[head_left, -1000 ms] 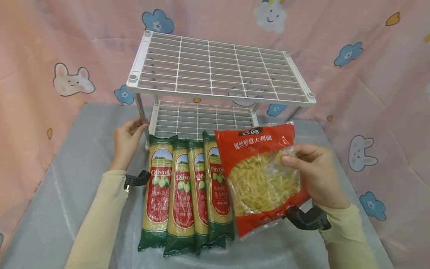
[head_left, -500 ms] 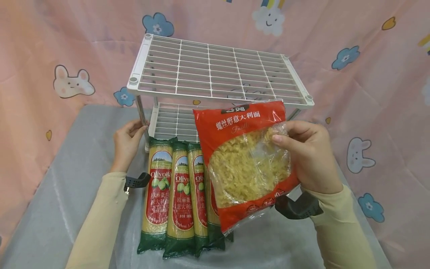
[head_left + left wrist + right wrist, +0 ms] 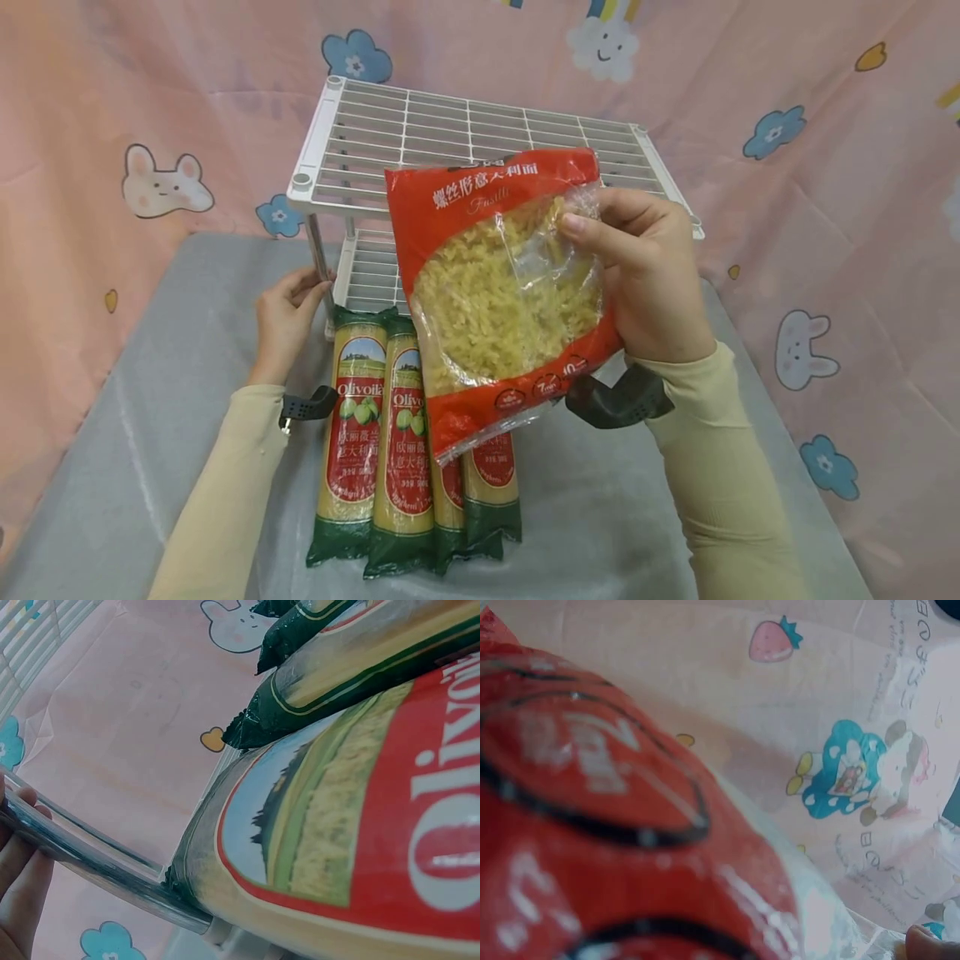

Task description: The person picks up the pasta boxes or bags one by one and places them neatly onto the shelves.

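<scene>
In the head view my right hand [image 3: 656, 271] pinches the right side of a red bag of fusilli pasta [image 3: 487, 308] between thumb and fingers. The bag is held up, tilted, and overlaps the front of a white two-tier rack [image 3: 318, 150]. Its red film fills much of the right wrist view. My left hand [image 3: 283, 325] grips the rack's front left metal post [image 3: 318, 246], fingers behind it. Several spaghetti packs [image 3: 351, 442] with green ends lie side by side, their far ends at the lower shelf [image 3: 371, 271]; the fusilli bag partly hides them.
A grey cloth-covered table [image 3: 600, 517] lies under everything. Behind it hangs a pink curtain [image 3: 247, 100] with cartoon prints. The rack's top shelf stands above the spaghetti packs' far ends.
My right hand has lifted the fusilli bag up and to the left, from beside the spaghetti packs to in front of the top shelf. The left hand stays at the post.
</scene>
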The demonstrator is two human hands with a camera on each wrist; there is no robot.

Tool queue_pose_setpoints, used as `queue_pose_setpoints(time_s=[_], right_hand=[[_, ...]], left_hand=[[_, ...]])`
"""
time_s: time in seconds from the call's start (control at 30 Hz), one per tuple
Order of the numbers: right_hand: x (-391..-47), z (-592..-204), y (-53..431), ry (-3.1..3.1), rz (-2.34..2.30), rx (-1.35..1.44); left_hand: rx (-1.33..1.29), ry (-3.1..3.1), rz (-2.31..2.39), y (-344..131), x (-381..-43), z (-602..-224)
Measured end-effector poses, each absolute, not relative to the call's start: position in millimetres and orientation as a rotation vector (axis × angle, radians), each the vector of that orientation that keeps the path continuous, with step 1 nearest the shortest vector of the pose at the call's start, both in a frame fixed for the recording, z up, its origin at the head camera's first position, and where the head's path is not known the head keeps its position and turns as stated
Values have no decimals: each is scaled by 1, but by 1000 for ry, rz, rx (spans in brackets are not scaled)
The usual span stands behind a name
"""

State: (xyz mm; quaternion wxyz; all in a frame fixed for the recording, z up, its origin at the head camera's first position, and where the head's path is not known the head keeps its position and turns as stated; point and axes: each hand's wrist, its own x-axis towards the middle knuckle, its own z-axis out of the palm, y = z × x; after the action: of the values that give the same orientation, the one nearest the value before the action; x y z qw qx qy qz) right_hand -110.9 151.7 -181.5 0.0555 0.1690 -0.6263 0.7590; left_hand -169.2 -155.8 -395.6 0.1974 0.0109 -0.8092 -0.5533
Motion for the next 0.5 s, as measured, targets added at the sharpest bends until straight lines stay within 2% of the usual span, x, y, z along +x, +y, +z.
queue_pose_setpoints(time_s=[0.5], right_hand=[[-157, -166, 121, -1605, 2431, 430]], left_hand=[[0, -2241, -1537, -156, -169, -397]])
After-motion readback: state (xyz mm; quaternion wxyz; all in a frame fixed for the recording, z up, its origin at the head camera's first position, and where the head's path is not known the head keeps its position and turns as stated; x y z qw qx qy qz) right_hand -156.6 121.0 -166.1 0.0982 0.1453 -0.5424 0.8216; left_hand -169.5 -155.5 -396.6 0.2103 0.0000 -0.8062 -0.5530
